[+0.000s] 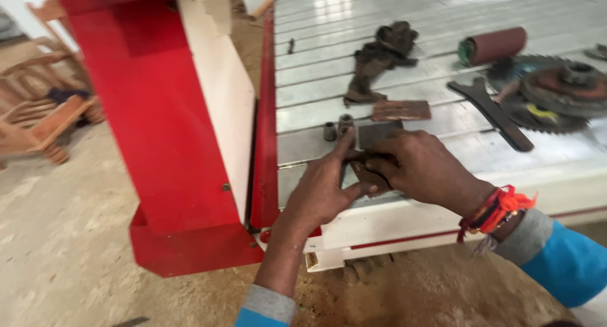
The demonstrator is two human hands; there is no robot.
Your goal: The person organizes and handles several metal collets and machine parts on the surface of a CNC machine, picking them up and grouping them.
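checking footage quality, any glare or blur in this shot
Head view: window glare washes out the far end of the slatted metal table; left hand and right hand slightly motion-softened over the small dark piece; saw blade fairly sharp.

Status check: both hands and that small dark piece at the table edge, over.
Left hand and right hand both pinching the small dark piece at the table edge. Two small metal sleeves just beyond the fingers. Nothing blocking.

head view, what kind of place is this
Probably a woodworking or machine workshop: a slotted metal machine table on a red frame, toothed saw blades and a flat wrench lying on it, and unfinished wooden furniture on a dusty floor.
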